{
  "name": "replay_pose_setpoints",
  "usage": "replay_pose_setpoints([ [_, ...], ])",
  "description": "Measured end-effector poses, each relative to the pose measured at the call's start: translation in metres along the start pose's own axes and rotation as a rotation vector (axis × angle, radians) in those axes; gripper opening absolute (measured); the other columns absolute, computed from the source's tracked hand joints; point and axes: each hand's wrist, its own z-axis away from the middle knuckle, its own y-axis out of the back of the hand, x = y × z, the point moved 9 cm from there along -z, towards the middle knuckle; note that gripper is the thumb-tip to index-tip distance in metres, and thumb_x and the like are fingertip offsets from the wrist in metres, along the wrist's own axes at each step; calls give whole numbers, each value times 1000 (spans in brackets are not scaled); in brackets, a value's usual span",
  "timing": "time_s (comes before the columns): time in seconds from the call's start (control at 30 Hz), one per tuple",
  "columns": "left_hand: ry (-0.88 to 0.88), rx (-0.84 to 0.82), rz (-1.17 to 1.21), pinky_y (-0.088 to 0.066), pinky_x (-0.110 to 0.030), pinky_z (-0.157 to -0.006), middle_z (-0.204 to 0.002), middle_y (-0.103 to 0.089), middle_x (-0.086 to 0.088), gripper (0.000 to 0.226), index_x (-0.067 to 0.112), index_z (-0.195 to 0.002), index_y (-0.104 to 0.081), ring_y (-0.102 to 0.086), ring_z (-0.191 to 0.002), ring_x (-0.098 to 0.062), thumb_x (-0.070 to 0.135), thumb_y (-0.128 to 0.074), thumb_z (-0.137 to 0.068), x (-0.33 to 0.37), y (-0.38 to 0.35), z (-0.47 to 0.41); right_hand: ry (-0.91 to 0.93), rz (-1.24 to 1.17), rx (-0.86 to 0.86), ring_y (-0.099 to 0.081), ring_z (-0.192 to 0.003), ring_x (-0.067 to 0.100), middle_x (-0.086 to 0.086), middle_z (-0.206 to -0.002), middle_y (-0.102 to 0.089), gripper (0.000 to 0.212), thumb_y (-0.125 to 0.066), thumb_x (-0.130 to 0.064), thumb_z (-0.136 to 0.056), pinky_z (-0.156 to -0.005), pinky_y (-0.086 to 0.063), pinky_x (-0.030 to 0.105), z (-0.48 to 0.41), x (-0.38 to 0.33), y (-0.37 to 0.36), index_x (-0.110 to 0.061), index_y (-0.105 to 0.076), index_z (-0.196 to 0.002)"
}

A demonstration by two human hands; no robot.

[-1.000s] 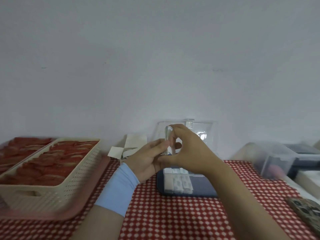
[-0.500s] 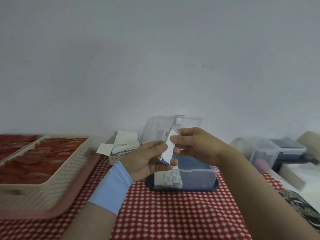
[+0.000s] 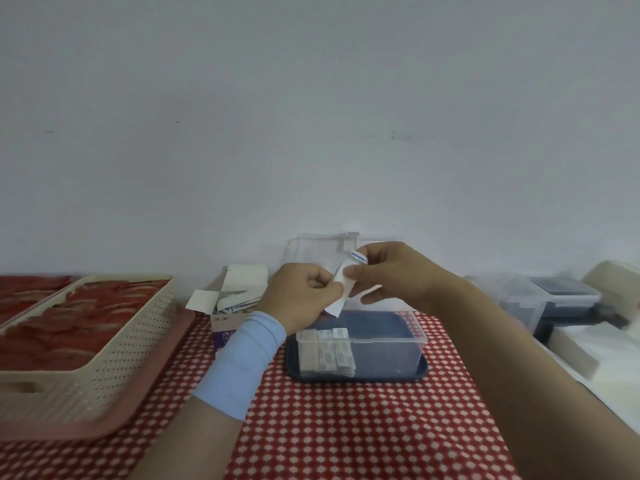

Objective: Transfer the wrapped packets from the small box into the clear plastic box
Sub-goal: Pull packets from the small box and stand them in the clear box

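Two hands meet above a red-and-white checked tablecloth (image 3: 346,427). The left hand (image 3: 304,296), fingers curled, with a light blue wristband (image 3: 242,358) on its wrist, pinches the lower part of a white wrapped packet (image 3: 341,301); the right hand (image 3: 391,275) pinches the packet's upper end between thumb and fingertips; the packet hangs tilted in the air, just above the far left corner of the clear plastic box (image 3: 384,339). That box sits on a dark blue tray (image 3: 356,375) and holds a row of packets (image 3: 327,353) standing at its left end; the small box (image 3: 221,327), flaps open and more packets inside, stands just left of the left wrist; a beige basket (image 3: 114,341) on a pink tray (image 3: 145,407) lies further left.
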Motion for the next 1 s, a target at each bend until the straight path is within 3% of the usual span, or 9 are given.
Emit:
replay_pose_setpoints([
  [0.13,-41,-105,-210,-59,-37,-79,-78,-76,0,19,16,-84,-76,-72,-77,-21,30,-66,-89,-4,-22,-12,-52,187,101,-76,-78,14,7,-89,-78,8,-71,-14,-91,-72,-61,28,-7,16,19,-8,-73,-97],
  [0.23,-57,-294,-525,-51,-37,-86,-84,-69,1,33,14,-83,-68,-64,-82,-19,44,-57,-93,-17,-42,-19,-56,517,175,-74,-66,9,4,-77,-77,10,-69,-18,-89,-65,-57,24,-18,35,31,-9,-73,-90],
  [0.37,-55,-455,-669,-50,-41,-95,-108,-70,-2,39,18,-109,-71,-63,-101,-23,47,-47,-98,-31,-58,-18,-176,702,-16,-73,-66,11,4,-75,-76,9,-71,-17,-87,-68,-59,27,-30,71,10,-8,-73,-86],
  [0.43,-42,-566,-782,-49,-41,-97,-120,-66,5,55,26,-121,-67,-60,-108,-20,65,-43,-90,-40,-68,-11,-246,741,-115,-71,-67,10,5,-82,-76,11,-71,-17,-87,-63,-56,23,-33,85,-3,-8,-73,-93],
  [0.5,-22,-645,-928,-48,-42,-96,-125,-62,10,75,33,-127,-62,-58,-110,-18,84,-38,-76,-52,-74,-6,-299,763,-146,-71,-77,13,5,-92,-75,18,-72,-19,-89,-72,-60,25,-35,92,-9,-7,-72,-103],
  [0.57,-15,-690,-987,-51,-38,-85,-107,-65,11,74,34,-115,-65,-60,-96,-16,88,-44,-68,-63,-79,-4,-341,783,-162,-72,-87,18,6,-100,-74,25,-73,-21,-89,-84,-61,32,-39,99,-13,-6,-70,-108],
  [0.67,-93,-717,-1063,-45,-32,-68,-77,-60,8,51,31,-88,-61,-55,-72,-12,79,-51,-75,-66,-87,-4,-387,814,-183,-73,-95,23,9,-107,-73,29,-72,-23,-90,-89,-60,36,-44,107,-20,-4,-68,-112],
  [0.9,-117,-693,-1158,-38,-35,-73,-70,-53,8,48,27,-67,-48,-48,-65,-12,71,-45,-87,-72,-91,-7,-415,950,-129,-61,-109,23,7,-109,-61,38,-72,-27,-90,-99,-50,32,-49,119,-25,-9,-61,-122],
  [1.0,-121,-704,-1154,-38,-35,-76,-72,-54,6,47,27,-76,-54,-49,-67,-13,71,-41,-89,-72,-92,-5,-427,940,-89,-60,-112,24,8,-116,-61,42,-73,-29,-88,-101,-49,33,-48,119,-23,-10,-60,-124],
])
